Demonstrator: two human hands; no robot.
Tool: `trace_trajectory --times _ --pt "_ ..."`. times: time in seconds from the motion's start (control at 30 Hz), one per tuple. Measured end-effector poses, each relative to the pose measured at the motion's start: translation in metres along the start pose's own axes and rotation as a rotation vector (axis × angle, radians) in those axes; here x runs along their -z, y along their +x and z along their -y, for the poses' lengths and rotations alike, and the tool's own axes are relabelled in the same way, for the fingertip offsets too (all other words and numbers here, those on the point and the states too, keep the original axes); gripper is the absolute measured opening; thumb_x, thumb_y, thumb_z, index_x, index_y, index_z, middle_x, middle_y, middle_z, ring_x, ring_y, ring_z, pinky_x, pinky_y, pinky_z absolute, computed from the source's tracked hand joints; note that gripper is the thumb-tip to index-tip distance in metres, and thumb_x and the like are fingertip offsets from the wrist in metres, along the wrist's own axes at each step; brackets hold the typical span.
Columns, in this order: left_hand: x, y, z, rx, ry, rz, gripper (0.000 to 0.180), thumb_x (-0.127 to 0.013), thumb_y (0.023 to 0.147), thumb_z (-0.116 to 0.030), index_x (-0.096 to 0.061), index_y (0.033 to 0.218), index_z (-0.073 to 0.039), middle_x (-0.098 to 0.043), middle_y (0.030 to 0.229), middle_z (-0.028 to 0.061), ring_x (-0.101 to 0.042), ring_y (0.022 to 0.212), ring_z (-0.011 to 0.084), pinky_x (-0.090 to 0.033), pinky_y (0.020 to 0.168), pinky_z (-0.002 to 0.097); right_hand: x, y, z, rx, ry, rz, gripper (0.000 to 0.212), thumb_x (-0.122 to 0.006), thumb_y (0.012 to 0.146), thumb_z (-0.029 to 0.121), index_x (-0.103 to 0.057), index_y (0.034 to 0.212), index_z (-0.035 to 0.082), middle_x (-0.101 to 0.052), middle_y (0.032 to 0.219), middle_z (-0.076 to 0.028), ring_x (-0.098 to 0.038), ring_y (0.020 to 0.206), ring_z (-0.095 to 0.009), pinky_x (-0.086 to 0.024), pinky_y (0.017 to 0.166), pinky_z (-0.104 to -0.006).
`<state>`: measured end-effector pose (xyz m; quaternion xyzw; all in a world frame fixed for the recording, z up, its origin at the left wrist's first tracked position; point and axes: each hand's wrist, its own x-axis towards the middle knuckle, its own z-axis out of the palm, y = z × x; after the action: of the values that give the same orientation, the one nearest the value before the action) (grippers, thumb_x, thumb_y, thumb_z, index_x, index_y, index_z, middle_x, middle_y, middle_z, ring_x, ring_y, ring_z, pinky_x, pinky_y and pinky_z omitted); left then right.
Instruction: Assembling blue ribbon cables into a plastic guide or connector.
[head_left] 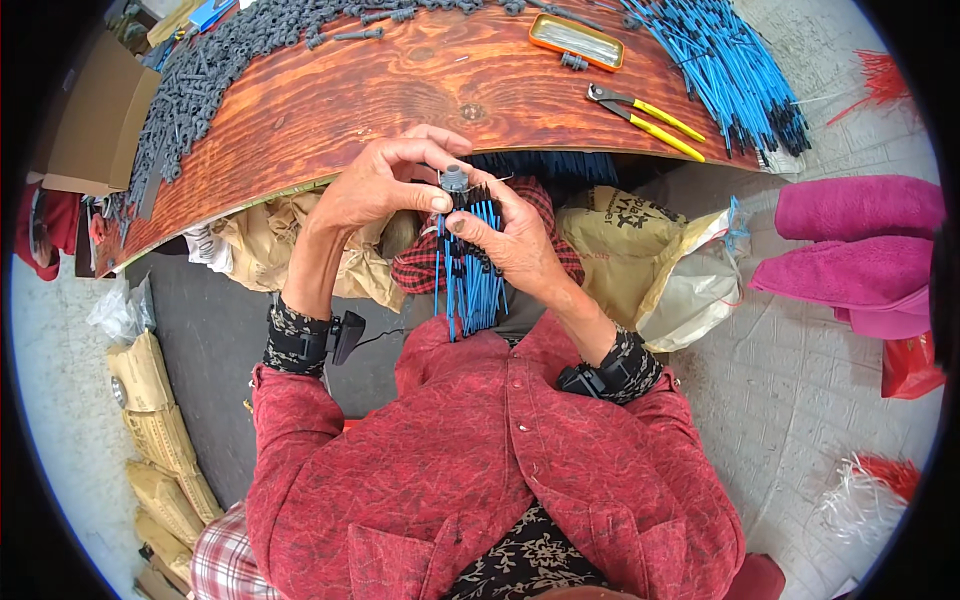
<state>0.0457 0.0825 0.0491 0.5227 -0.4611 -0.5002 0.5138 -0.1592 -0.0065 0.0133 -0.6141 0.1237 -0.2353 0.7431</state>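
A bundle of thin blue sticks with black ends [470, 265] hangs over my lap, just in front of the table edge. At its top sits a grey ribbed plastic fitting [454, 179]. My left hand [375, 185] has its thumb and forefinger bent round the fitting, the other fingers arched above it. My right hand [522, 245] grips the bundle from the right, with the thumb pressed on the black ends. A short pale wire-like piece shows by the right forefinger; how it is held I cannot make out.
Grey plastic fittings [215, 75] are heaped along the left and far side of the wooden table [400, 85]. Yellow-handled pliers [648, 120], an open tin of thin pins [577, 42] and blue sticks [735, 75] lie at right. Sacks [650, 260] stand below.
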Motion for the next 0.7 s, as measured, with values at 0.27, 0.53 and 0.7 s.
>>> trace_trajectory --times 0.27,0.53,0.7 --pt "0.000 0.005 0.010 -0.319 0.387 -0.012 0.044 -0.084 0.079 -0.014 -0.073 0.122 -0.009 -0.050 0.146 0.0099 -0.061 0.112 0.0166 -0.052 0.091 0.0305 0.007 0.003 -0.003 -0.022 -0.016 -0.014 0.051 -0.078 0.091 0.024 -0.061 0.134 0.002 -0.068 0.110 -0.001 -0.059 0.099 -0.007 -0.050 0.089 -0.0257" --pt "-0.007 0.004 0.012 -0.084 0.017 -0.112 0.044 -0.087 0.075 -0.014 -0.075 0.117 -0.010 -0.053 0.145 0.0132 -0.054 0.126 0.0244 -0.046 0.104 0.0419 0.007 0.007 -0.013 -0.025 0.003 -0.027 0.052 -0.075 0.094 0.021 -0.056 0.138 0.000 -0.067 0.116 -0.002 -0.058 0.105 -0.008 -0.048 0.094 -0.0267" --pt "0.001 0.008 0.015 -0.184 0.158 -0.080 0.042 -0.087 0.074 -0.013 -0.076 0.114 -0.010 -0.051 0.146 0.0132 -0.055 0.125 0.0236 -0.049 0.101 0.0383 0.004 0.010 -0.010 0.155 -0.004 -0.059 0.063 -0.075 0.093 0.017 -0.046 0.148 0.001 -0.060 0.134 -0.006 -0.054 0.120 -0.011 -0.044 0.104 -0.0284"
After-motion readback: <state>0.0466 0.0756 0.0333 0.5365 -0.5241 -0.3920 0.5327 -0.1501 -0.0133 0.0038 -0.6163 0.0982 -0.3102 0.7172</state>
